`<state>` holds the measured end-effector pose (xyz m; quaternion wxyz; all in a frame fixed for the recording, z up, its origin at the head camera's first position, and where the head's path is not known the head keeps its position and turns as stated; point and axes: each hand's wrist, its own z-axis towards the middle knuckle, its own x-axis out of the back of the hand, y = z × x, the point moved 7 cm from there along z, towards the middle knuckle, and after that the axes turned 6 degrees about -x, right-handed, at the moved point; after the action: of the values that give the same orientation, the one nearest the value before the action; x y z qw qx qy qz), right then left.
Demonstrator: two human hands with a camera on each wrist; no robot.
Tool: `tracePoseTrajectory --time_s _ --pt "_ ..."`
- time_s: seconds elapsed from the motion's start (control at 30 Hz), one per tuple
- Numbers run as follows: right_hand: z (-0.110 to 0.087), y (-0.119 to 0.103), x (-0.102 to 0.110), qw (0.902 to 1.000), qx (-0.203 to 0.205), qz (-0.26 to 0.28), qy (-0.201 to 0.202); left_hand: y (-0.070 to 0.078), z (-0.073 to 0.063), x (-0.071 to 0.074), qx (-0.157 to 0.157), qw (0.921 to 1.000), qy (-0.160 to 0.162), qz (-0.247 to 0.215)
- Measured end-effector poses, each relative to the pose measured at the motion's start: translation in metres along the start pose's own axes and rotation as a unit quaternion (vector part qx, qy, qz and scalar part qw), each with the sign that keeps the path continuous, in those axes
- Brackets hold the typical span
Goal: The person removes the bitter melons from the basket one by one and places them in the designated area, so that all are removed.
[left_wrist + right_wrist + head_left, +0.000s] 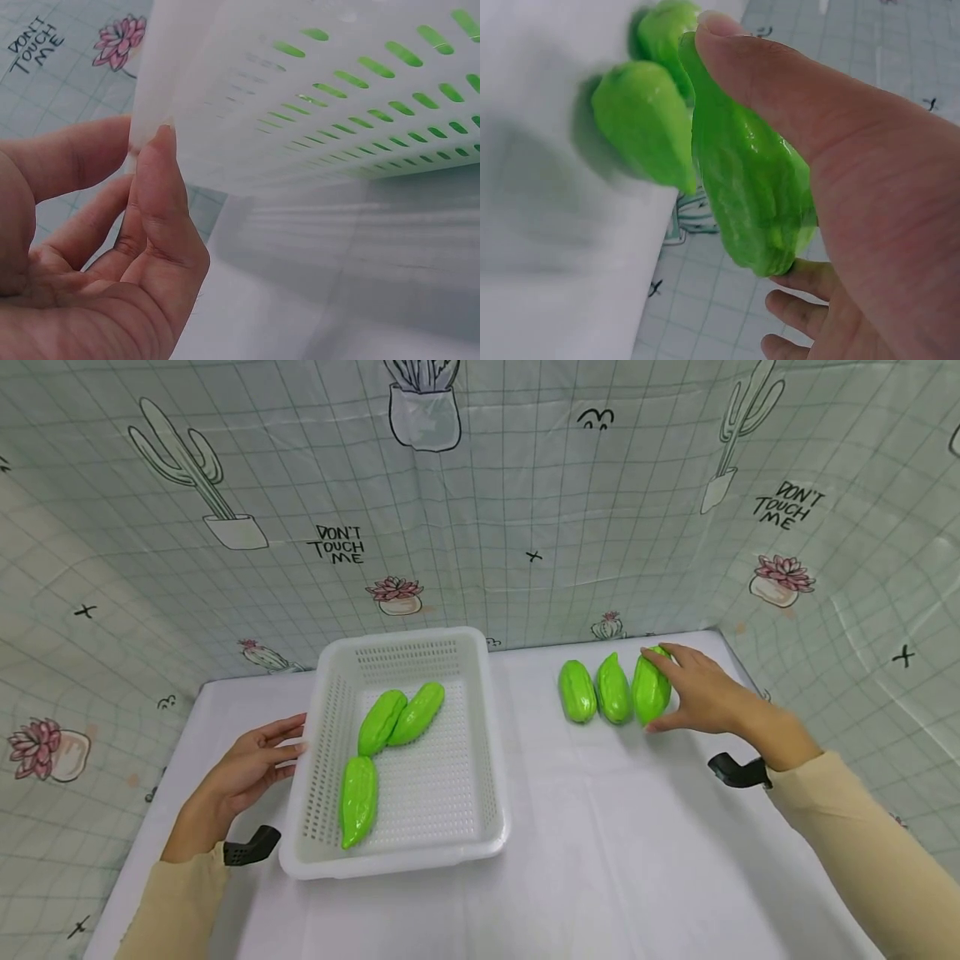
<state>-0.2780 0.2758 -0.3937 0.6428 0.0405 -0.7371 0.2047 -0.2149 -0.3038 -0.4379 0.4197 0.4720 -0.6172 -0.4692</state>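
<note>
My right hand [701, 689] holds a green, ridged, gourd-like vegetable [746, 172] lengthwise, its thumb at the near pointed end and a finger at the far end. To its left, two similar vegetables lie side by side, a middle one [614, 689] and a left one [577, 692]. A white plastic basket [497, 777] with slotted walls stands left of centre. Inside it lie three more green vegetables [359, 800], two of them touching near the back. My left hand [251, 764] touches the basket's outer left side with its fingertips, fingers loosely bent.
A white cloth covers the table [585, 860]. Behind it and at both sides hangs a grid-patterned curtain [525, 510] with cactus drawings, meeting the table's back edge. A black wrist device [738, 771] sits at the right cuff, another [252, 847] at the left.
</note>
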Motion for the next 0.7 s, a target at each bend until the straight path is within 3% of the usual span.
tracePoseTrajectory --time_s 0.23,0.7 --pt "0.006 0.017 -0.002 0.9999 -0.008 -0.003 -0.008 0.001 -0.001 -0.001 0.001 1.0 0.004 -0.005" --pt "0.019 0.03 -0.016 0.9989 -0.004 -0.009 -0.045 0.001 -0.001 -0.001 0.001 0.9999 0.007 -0.008"
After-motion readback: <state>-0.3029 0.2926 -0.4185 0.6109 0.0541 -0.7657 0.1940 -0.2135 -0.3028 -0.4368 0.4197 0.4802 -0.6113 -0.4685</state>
